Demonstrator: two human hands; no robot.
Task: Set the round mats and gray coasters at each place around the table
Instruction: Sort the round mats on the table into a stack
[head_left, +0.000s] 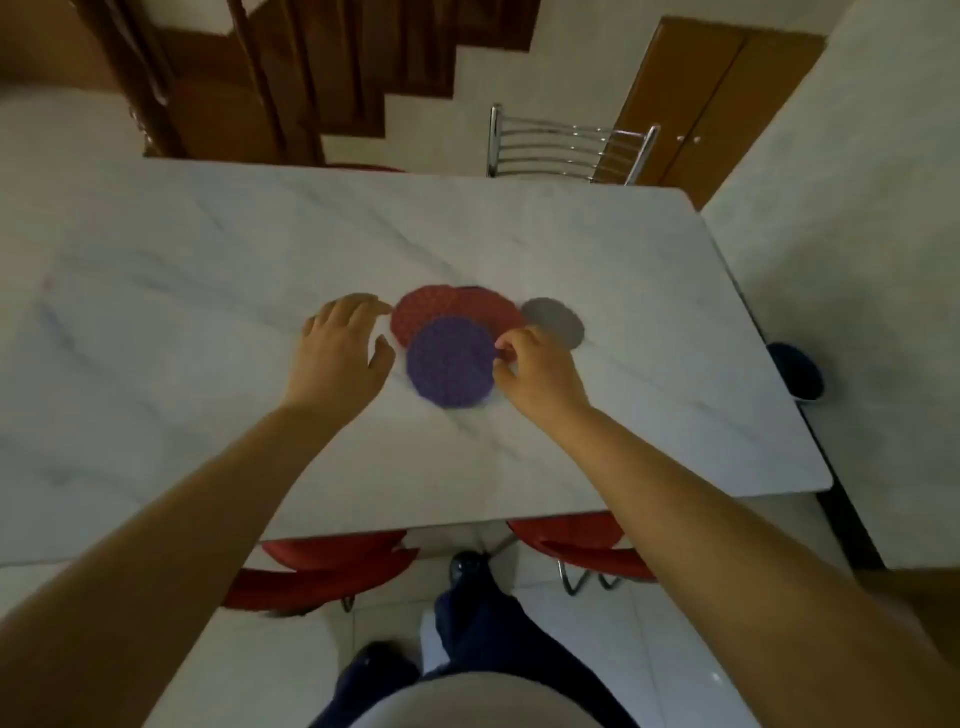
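Note:
A purple round mat (450, 361) lies on top of overlapping red round mats (447, 306) near the middle of the white marble table (208, 270). A gray coaster (554, 321) sits just right of the red mats. My right hand (535, 374) pinches the right edge of the mat pile, where purple meets red. My left hand (345, 348) hovers with relaxed fingers just left of the red mats and holds nothing.
A metal chair back (569, 148) stands at the table's far side. Two red chair seats (332, 566) (576, 540) tuck under the near edge. A dark round object (797, 370) sits beyond the right edge. Wooden stairs (311, 78) rise behind.

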